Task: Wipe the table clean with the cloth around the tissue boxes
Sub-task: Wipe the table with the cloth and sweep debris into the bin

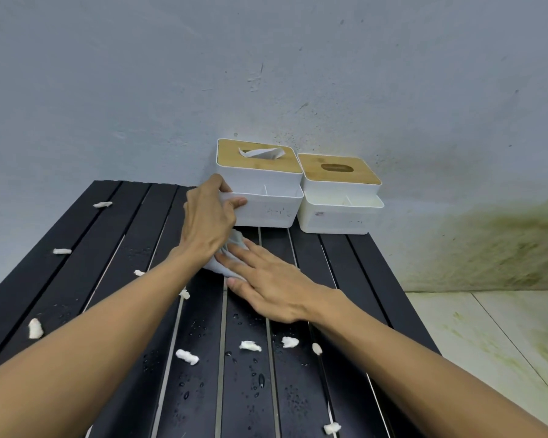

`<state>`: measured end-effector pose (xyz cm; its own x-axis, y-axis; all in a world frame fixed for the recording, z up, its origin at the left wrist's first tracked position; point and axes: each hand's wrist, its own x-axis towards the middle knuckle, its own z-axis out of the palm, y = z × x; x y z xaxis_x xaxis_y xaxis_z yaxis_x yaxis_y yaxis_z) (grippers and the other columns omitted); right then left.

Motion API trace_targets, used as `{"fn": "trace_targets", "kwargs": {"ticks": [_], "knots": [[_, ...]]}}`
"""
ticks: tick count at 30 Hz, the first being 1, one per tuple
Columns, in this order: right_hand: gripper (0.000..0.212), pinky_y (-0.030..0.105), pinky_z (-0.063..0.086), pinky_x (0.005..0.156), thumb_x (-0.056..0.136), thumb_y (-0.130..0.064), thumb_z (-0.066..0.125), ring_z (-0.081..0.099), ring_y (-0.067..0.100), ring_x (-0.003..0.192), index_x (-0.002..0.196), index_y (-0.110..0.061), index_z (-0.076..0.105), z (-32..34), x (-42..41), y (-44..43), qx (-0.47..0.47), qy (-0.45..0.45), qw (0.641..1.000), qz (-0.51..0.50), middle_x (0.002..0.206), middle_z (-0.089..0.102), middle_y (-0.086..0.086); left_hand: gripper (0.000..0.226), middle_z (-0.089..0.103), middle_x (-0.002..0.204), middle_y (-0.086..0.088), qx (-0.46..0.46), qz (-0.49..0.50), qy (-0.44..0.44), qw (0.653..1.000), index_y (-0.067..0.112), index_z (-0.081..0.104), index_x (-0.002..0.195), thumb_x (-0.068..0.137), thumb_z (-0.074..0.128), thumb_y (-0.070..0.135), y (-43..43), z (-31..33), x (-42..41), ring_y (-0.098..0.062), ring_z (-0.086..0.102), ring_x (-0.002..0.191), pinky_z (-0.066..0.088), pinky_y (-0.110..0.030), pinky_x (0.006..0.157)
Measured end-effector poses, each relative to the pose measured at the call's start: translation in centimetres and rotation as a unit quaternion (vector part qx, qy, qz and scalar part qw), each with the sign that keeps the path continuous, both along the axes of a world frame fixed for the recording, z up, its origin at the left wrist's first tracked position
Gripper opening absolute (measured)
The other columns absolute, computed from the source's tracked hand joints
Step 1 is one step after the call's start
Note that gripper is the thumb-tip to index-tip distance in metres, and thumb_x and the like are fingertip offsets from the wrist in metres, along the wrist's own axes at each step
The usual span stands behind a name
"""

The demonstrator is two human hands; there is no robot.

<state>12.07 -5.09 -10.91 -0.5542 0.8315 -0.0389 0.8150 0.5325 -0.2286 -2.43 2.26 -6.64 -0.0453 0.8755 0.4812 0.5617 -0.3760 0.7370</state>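
Two white tissue boxes with wooden lids stand at the far end of the black slatted table (355, 267), against the wall. The left tissue box (266, 210) has a tissue sticking out; the right tissue box (339, 213) shows an empty slot. My left hand (208, 216) grips the left box's near-left corner, thumb on its front. My right hand (266, 279) lies flat, fingers spread, pressing a pale grey cloth (222, 265) onto the table just in front of that box. Most of the cloth is hidden under both hands.
Several white tissue scraps (187, 356) and water droplets (253, 374) lie scattered over the slats. The table's right edge drops to a tiled floor (487, 343). A stained wall (503, 241) stands right behind the boxes.
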Motion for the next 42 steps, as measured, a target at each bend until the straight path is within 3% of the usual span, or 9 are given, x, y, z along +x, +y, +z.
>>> {"fn": "trace_targets", "kwargs": {"ticks": [9,16,22,26,30,34,36,39,42], "knots": [[0.063,0.045,0.006,0.127,0.103,-0.052,0.015,-0.007,0.022,0.156,0.160,-0.026,0.011,-0.2,0.0,0.2,0.000,0.011,1.000,0.003,0.169,0.005,0.003,0.024,0.060,0.081,-0.003,-0.005,-0.010,-0.011,1.000,0.013,0.053,0.084,0.084,0.074,0.027,0.3,-1.5,0.6,-0.023,0.057,0.080,0.049,-0.041,0.073],[0.067,0.045,0.006,0.126,0.100,-0.060,0.013,-0.007,0.019,0.156,0.160,-0.030,0.007,-0.4,-0.2,0.3,0.008,0.002,1.000,0.001,0.169,0.004,0.001,0.025,0.059,0.083,-0.001,-0.016,-0.017,-0.004,1.000,0.018,0.055,0.085,0.083,0.074,0.033,0.6,-2.0,0.1,-0.022,0.057,0.081,0.050,-0.039,0.073],[0.065,0.044,0.004,0.127,0.101,-0.056,0.012,-0.006,0.022,0.156,0.160,-0.030,0.005,-0.1,-0.9,0.8,-0.007,-0.010,1.000,-0.021,0.169,0.000,-0.001,0.032,0.065,0.095,0.000,-0.021,-0.047,0.002,0.999,0.021,0.060,0.109,0.084,0.072,0.038,0.2,0.6,-2.9,-0.017,0.060,0.084,0.049,-0.031,0.077],[0.059,0.038,-0.002,0.127,0.107,-0.045,0.019,-0.007,0.019,0.156,0.160,-0.023,0.008,0.2,-2.0,1.5,-0.014,-0.006,1.000,-0.015,0.169,-0.001,0.002,0.023,0.068,0.109,0.003,-0.005,0.028,0.011,1.000,0.021,0.063,0.110,0.095,0.055,0.037,-1.5,1.9,-10.6,-0.017,0.062,0.106,0.050,-0.040,0.092],[0.056,0.022,-0.007,0.122,0.109,-0.038,0.026,-0.007,0.013,0.155,0.160,-0.020,0.012,1.2,-2.9,0.6,-0.045,0.033,0.998,-0.015,0.168,0.001,-0.001,0.037,0.061,0.127,-0.012,-0.102,0.134,0.112,0.979,0.012,0.059,0.123,0.097,0.042,0.032,-4.1,-0.8,-20.2,-0.033,0.054,0.118,0.042,-0.045,0.100],[0.050,0.026,0.016,0.124,0.108,-0.038,0.032,0.017,0.003,0.151,0.157,-0.032,0.025,1.9,-2.8,-1.1,-0.080,0.129,0.988,-0.003,0.164,0.024,-0.010,0.056,0.048,0.142,-0.023,-0.223,0.214,0.159,0.938,0.004,0.047,0.138,0.095,0.032,0.036,-6.8,-3.7,-25.7,-0.046,0.041,0.128,0.033,-0.052,0.107],[0.047,0.021,0.021,0.121,0.108,-0.040,0.031,0.028,-0.004,0.145,0.155,-0.038,0.026,1.9,-3.7,-1.1,-0.077,0.171,0.982,-0.020,0.158,0.032,-0.020,0.053,0.057,0.129,-0.024,-0.249,0.210,0.158,0.932,0.002,0.054,0.126,0.095,0.028,0.035,-7.7,-4.6,-26.6,-0.047,0.048,0.120,0.038,-0.050,0.099],[0.059,0.039,0.026,0.122,0.104,-0.052,0.022,0.030,0.015,0.147,0.157,-0.026,0.025,1.0,-6.4,0.8,-0.049,0.147,0.986,-0.068,0.160,0.033,-0.002,0.036,0.061,0.084,-0.014,-0.257,0.184,0.134,0.939,0.008,0.053,0.080,0.100,0.027,0.025,-8.5,-5.3,-26.5,-0.040,0.056,0.091,0.044,-0.044,0.079],[0.056,0.040,0.031,0.116,0.107,-0.041,0.026,0.033,0.030,0.144,0.154,-0.010,0.026,0.8,-9.4,3.7,-0.049,0.106,0.987,-0.106,0.158,0.030,0.010,0.039,0.059,0.077,-0.009,-0.262,0.166,0.115,0.944,0.008,0.052,0.075,0.101,0.028,0.024,-8.9,-5.8,-26.0,-0.034,0.056,0.083,0.046,-0.044,0.077]]}}
